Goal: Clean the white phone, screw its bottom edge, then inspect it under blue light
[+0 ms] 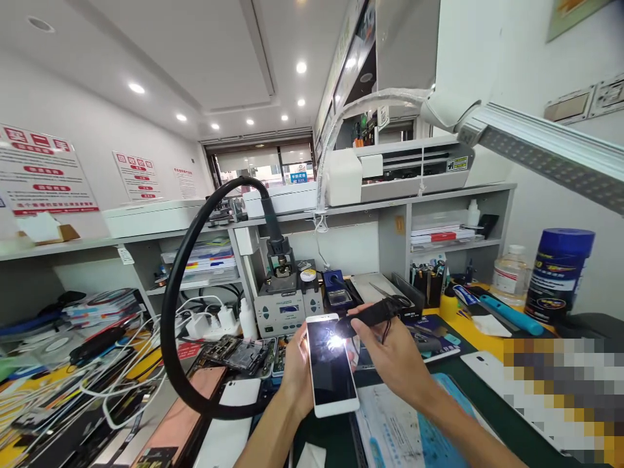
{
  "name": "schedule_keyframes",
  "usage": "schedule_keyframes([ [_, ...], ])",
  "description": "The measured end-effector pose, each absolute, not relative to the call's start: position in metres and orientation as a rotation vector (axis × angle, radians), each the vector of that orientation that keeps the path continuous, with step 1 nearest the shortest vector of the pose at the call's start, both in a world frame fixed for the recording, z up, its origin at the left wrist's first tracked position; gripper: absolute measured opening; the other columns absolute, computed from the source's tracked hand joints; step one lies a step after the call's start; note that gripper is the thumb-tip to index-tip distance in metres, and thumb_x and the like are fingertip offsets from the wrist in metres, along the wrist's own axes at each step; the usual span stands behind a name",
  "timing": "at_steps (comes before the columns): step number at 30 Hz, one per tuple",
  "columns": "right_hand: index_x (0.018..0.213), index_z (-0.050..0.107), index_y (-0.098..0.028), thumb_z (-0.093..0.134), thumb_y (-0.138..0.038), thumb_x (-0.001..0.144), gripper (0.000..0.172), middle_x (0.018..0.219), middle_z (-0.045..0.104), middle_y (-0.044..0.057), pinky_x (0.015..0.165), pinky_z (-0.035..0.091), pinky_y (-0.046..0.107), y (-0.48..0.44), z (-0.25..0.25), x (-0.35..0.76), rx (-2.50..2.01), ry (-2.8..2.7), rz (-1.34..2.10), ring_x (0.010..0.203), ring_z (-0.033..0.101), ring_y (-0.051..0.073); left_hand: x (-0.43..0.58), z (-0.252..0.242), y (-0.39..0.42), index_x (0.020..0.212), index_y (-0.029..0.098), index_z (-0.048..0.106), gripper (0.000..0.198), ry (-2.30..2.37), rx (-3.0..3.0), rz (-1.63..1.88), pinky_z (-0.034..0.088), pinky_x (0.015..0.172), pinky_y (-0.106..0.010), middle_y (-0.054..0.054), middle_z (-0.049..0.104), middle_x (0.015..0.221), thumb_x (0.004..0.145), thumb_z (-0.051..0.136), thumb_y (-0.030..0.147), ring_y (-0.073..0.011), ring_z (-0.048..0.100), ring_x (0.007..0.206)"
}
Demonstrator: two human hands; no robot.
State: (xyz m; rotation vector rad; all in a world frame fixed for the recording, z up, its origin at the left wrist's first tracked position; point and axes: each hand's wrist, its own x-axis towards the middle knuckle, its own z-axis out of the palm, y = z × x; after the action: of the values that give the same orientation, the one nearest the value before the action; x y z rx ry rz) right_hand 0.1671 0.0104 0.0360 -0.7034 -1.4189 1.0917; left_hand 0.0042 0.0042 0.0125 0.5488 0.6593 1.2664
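Note:
My left hand (pixel 296 370) grips a white smartphone (pixel 330 374) by its left edge, holding it upright with its dark screen toward me. My right hand (pixel 392 354) holds a small black flashlight (pixel 368 316) just right of the phone's top. The light makes a bright glare on the upper part of the screen. Both hands hover above a workbench, over a green mat (pixel 492 416).
A thick black hose (pixel 168 325) loops from a grey rework station (pixel 285 309) behind the phone. Tangled white cables and phone parts (pixel 97 390) fill the left. Papers (pixel 400 429), a blue tool (pixel 507 315), a blue canister (pixel 558 273) and a bottle (pixel 509 276) lie right. A lamp arm (pixel 546 153) hangs overhead.

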Motion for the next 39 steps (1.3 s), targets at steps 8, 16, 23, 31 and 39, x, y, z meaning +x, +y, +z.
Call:
schedule_keyframes([
  [8,0.111,0.062,-0.028,0.065,-0.038,0.092,0.021,0.092,0.074,0.005,0.047,0.056,0.031,0.009,0.022,0.162,-0.718,-1.509,0.816,0.057,0.069,0.022,0.005,0.010,0.004,0.109,0.014,0.070,0.050,0.662,0.553,1.229,0.057,0.077,-0.043,-0.010,0.076,0.083,0.088,0.056,0.057,-0.0285,0.073,0.075],
  [16,0.112,0.060,-0.029,0.061,-0.032,0.096,0.016,0.100,0.073,0.005,0.076,0.057,0.035,0.010,0.020,0.158,-0.696,-1.539,0.634,0.083,0.071,0.025,0.006,0.006,0.004,0.114,0.014,0.069,0.054,0.595,0.582,1.241,0.056,0.082,-0.041,-0.009,0.077,0.086,0.088,0.056,0.059,-0.0285,0.073,0.081],
  [23,0.116,0.060,-0.027,0.060,-0.035,0.096,0.021,0.106,0.072,0.007,0.083,0.057,0.037,0.009,0.023,0.153,-0.716,-1.545,0.586,0.092,0.071,0.026,0.005,0.007,0.003,0.117,0.014,0.068,0.049,0.547,0.591,1.239,0.055,0.083,-0.041,-0.009,0.077,0.088,0.089,0.058,0.052,-0.0279,0.073,0.081],
  [31,0.116,0.060,-0.025,0.061,-0.045,0.095,0.028,0.100,0.074,0.006,0.073,0.060,0.035,0.013,0.026,0.148,-0.715,-1.442,0.666,0.076,0.070,0.022,-0.002,0.004,0.008,0.125,0.016,0.064,0.052,0.511,0.601,1.321,0.055,0.082,-0.042,-0.009,0.076,0.092,0.088,0.060,0.053,-0.0280,0.073,0.080],
  [39,0.111,0.062,-0.024,0.066,-0.044,0.092,0.029,0.103,0.073,0.009,0.073,0.060,0.038,0.015,0.017,0.144,-0.665,-1.443,0.682,0.076,0.070,0.023,-0.003,0.006,0.005,0.126,0.015,0.065,0.052,0.498,0.606,1.391,0.054,0.085,-0.042,-0.010,0.077,0.094,0.088,0.060,0.051,-0.0290,0.073,0.085],
])
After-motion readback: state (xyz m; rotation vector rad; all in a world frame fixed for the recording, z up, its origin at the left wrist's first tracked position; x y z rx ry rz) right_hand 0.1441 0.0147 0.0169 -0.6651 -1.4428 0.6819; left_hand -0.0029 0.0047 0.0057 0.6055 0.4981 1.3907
